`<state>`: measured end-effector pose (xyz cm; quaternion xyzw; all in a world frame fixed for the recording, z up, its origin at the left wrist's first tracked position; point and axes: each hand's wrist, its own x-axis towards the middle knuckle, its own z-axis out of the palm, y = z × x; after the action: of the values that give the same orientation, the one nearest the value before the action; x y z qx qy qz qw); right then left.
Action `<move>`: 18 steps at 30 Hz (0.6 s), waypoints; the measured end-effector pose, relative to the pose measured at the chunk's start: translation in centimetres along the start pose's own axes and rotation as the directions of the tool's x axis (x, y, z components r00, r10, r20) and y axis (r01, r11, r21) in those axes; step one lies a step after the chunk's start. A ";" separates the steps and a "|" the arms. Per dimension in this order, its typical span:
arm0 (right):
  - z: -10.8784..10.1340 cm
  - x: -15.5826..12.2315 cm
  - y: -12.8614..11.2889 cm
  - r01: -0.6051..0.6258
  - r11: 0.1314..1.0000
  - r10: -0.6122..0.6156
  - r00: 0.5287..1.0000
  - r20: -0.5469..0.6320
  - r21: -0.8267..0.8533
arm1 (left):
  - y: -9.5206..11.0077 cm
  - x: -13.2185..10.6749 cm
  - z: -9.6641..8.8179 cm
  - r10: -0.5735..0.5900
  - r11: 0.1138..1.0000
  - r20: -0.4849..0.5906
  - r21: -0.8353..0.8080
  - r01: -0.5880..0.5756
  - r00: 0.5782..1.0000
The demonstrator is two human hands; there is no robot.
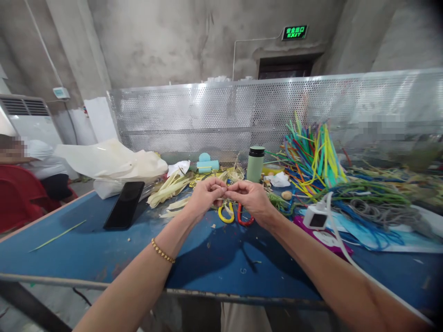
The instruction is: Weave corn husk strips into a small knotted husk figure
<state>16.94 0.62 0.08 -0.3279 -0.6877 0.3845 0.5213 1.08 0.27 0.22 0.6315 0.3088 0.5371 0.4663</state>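
My left hand (206, 193) and my right hand (249, 196) meet above the middle of the blue table (207, 265), thumbs and fingertips pinched together. Whatever lies between the fingertips is too small to make out. Just below the hands show the handles of a pair of scissors, one yellow loop and one red loop (245, 217); the blades are hidden. Pale dried husk strips (169, 191) lie to the left of my left hand. A green flask (255, 165) with a black band stands upright behind my right hand.
At the left lie a black phone (124, 205) and a large pale plastic bag (117, 161). Colourful strips (314, 157), green and grey cords (374, 203) and a white charger (315, 216) with cable crowd the right. A perforated metal screen (194, 120) borders the back. Someone sits far left.
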 end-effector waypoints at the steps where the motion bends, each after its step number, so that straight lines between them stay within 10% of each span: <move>1: 0.1 0.0 0.0 0.007 1.000 -0.007 1.000 -0.018 -0.011 | 0.0 0.0 0.0 -0.009 1.000 -0.002 -0.021 0.009 1.000; 18: 0.6 0.3 -0.2 0.001 0.973 -0.032 0.991 -0.130 -0.232 | -0.5 0.3 0.5 0.092 0.989 -0.104 0.128 -0.079 0.990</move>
<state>16.33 0.65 0.27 -0.4056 -0.6944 0.2746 0.5272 1.66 0.59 -0.11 0.6413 0.3391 0.5705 0.3852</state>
